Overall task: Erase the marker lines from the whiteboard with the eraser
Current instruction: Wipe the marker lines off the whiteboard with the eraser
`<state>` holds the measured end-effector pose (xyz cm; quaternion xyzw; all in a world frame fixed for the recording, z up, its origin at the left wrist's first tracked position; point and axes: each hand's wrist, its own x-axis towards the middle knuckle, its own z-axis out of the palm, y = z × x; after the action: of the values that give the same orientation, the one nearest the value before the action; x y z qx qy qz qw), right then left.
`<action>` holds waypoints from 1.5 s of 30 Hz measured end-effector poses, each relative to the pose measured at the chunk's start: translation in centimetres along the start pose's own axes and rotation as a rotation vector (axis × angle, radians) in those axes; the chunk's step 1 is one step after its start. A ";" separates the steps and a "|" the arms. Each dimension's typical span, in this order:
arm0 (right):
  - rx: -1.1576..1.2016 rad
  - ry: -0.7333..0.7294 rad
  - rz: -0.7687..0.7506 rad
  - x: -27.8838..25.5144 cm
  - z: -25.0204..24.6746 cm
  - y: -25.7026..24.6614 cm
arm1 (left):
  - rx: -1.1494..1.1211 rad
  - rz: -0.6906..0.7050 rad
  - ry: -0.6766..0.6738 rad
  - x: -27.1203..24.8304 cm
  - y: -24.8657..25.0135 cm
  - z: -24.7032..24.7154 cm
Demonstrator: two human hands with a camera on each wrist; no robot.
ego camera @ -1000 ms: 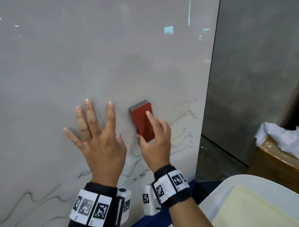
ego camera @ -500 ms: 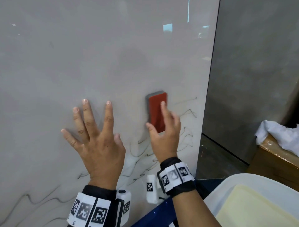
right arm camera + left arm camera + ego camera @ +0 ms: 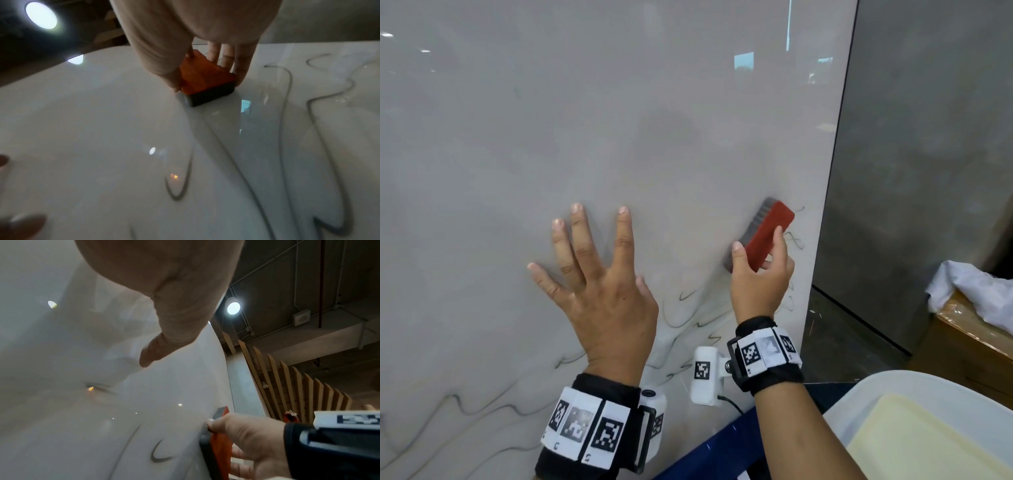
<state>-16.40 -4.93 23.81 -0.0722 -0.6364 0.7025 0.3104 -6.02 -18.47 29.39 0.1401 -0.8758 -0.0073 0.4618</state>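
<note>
My right hand (image 3: 760,270) grips the red-backed eraser (image 3: 768,233) with its grey felt against the whiteboard (image 3: 619,120), near the board's right edge. In the right wrist view thumb and fingers clamp the eraser (image 3: 202,82) from both sides, with a wiped streak trailing below it. Wavy dark marker lines (image 3: 688,322) run under and left of the right hand, down to the lower left corner; more marker lines (image 3: 285,129) show beside the streak. My left hand (image 3: 599,284) lies flat on the board with fingers spread, left of the eraser (image 3: 221,446).
Right of the board stands a grey wall panel (image 3: 921,154). A wooden box (image 3: 969,339) with white cloth (image 3: 976,291) on it sits at the right. A white tray (image 3: 914,428) with a cream sheet lies at the lower right, above a blue surface (image 3: 715,452).
My right hand has swept the eraser rightward and slightly up across the board to near its right edge, wiping away parts of the upper wavy lines. The left hand has stayed pressed flat.
</note>
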 end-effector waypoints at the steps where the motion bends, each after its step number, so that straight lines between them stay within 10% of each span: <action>1: -0.009 0.000 0.012 -0.2 0.1 -0.2 | -0.001 -0.002 0.001 0.1 0.1 0.0; 6: -0.043 -0.074 -0.234 -2.3 0.7 -0.7 | 0.028 0.152 -0.001 1.2 1.1 0.2; 20: 0.055 0.015 -0.059 -2.0 1.6 -0.6 | 0.130 0.312 -0.086 2.8 2.1 0.7; 25: -0.157 -0.099 -0.530 -3.6 1.8 0.1 | 0.131 0.336 -0.123 2.7 2.1 0.5; 31: 0.037 0.024 0.017 -0.7 0.7 -0.4 | 0.128 0.326 -0.100 2.7 1.9 0.6; 36: -0.072 -0.052 -0.257 -3.2 1.0 -0.3 | 0.138 0.326 -0.098 2.7 2.2 0.7; 45: -0.056 -0.063 -0.191 -2.9 1.0 -0.9 | 0.126 0.319 -0.095 2.8 2.2 0.6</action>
<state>-14.32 -7.34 24.03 0.0024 -0.6691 0.6536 0.3536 -8.53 -17.09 31.57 0.0275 -0.9065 0.1142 0.4056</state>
